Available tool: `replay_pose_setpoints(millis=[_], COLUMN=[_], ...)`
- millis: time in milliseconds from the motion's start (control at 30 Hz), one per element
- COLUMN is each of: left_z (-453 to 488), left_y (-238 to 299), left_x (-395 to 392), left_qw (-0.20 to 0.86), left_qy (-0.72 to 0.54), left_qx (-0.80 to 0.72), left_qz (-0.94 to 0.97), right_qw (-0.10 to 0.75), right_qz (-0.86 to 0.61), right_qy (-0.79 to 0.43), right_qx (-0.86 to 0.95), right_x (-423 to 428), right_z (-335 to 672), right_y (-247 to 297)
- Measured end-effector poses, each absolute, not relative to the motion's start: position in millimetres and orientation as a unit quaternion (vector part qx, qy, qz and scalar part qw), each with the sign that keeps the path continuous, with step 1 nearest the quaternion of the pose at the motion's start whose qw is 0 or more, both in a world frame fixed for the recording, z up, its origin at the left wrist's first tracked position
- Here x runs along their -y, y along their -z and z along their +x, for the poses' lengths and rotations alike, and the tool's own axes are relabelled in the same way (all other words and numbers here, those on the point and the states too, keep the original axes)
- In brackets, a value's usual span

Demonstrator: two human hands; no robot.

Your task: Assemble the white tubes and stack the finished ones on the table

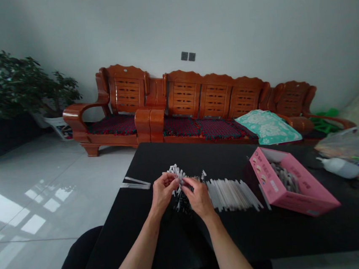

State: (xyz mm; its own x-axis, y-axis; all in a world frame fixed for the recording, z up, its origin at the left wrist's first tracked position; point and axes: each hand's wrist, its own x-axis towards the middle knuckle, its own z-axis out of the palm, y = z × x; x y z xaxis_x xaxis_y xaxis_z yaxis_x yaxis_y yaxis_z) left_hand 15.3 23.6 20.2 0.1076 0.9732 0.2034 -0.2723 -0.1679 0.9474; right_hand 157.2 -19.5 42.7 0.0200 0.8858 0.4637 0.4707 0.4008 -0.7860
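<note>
My left hand (163, 191) and my right hand (199, 195) meet over the black table (184, 246). Both have fingers pinched together around something small and whitish, too small to make out. Just beyond the fingertips lies a heap of small white pieces (175, 168). Small black pieces (181, 203) are piled between and below the hands. To the right of my right hand, a row of thin whitish translucent tubes (231, 193) lies side by side. A few similar tubes (135, 184) rest at the table's left edge, left of my left hand.
A pink open box (307, 204) holding greyish-white pieces (287, 177) stands on the right. Farther right are a white bottle (343, 166) and a clear plastic bag (351, 141). A wooden sofa (183, 92) with a turquoise pillow (269, 126) is behind the table; a potted plant (56, 93) stands left.
</note>
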Motion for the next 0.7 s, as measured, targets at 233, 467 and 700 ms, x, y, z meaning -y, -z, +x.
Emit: replay_pose_setpoints(millis=[233,467,700], left_z=[-8,-17,-18], left_y=[14,34,40], left_x=[-13,9,6], left_qw=[0.479,0.359,0.357], left_qy=[-0.447,-0.36,-0.387], left_qx=[-0.467,-0.485,-0.479], left_qz=[0.594,0.711,0.702], right_qw=[0.542,0.573,0.564], right_qz=[-0.554,-0.546,-0.539], right_qy=[-0.282,-0.354,-0.365], right_qx=[0.566,0.499,0.509], right_x=[20,22,25], right_z=[171,177,171], right_y=[-4,2,3])
